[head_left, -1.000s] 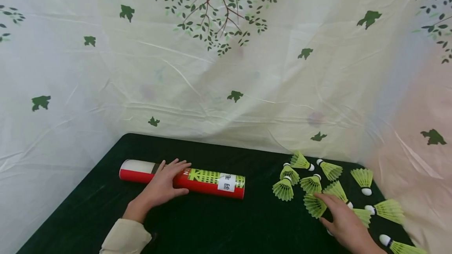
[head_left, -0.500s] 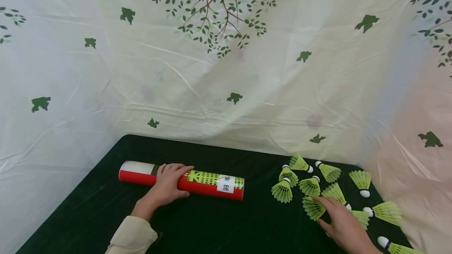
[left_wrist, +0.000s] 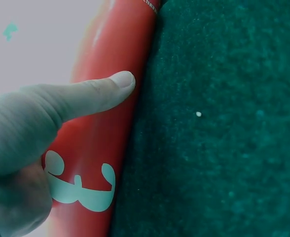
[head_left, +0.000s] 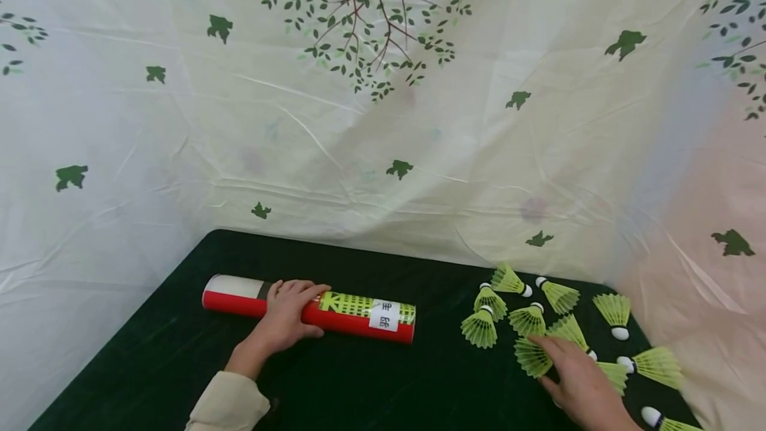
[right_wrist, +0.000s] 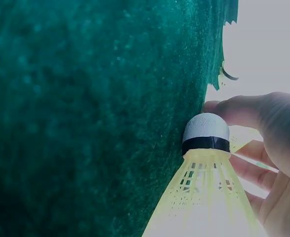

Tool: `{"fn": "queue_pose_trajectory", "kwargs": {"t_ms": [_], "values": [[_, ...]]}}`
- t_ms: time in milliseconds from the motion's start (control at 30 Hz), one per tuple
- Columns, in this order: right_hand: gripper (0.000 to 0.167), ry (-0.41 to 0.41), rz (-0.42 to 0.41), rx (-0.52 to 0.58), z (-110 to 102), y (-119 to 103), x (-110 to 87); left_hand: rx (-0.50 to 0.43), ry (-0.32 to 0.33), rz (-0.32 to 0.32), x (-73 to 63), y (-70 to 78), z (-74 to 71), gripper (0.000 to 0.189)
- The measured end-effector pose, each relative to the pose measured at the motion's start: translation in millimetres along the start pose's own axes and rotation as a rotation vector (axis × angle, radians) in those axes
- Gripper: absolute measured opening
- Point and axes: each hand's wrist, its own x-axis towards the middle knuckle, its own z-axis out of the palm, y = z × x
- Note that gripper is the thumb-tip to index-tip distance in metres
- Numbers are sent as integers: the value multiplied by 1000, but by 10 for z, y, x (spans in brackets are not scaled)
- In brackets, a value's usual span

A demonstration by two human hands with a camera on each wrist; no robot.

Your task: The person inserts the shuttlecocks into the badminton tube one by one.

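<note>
My left hand (head_left: 287, 321) grips a red shuttlecock tube (head_left: 359, 321) lying on its side, fingers over the top and thumb along the near side. In the left wrist view the thumb lies across the tube's red wall (left_wrist: 110, 128). At the right, my right hand (head_left: 583, 381) holds a yellow-green shuttlecock (head_left: 531, 358) by its skirt between thumb and fingers. Its cork is hidden. In the right wrist view another shuttlecock (right_wrist: 205, 163), white cork up, stands out in front of the curled fingers (right_wrist: 253, 173).
Several more shuttlecocks lie around the right hand, including one (head_left: 613, 311) at the back right and one (head_left: 652, 364) near the right edge. The dark green tabletop (head_left: 407, 384) ends at a pale curtain (head_left: 335, 171) printed with leaves.
The left hand has shifted slightly on the tube, its fingers drawn closer together. The right hand stays at the same shuttlecock; the head view has moved a little.
</note>
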Motion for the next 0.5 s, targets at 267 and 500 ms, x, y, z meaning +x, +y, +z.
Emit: {"fn": "queue_pose_trajectory", "kwargs": {"t_ms": [267, 500], "values": [[66, 10, 102, 23, -88, -28, -21, -18, 17, -12, -25, -29, 42, 79], [67, 82, 262, 204, -206, -126, -88, -29, 20, -30, -9, -37, 43, 80]]}}
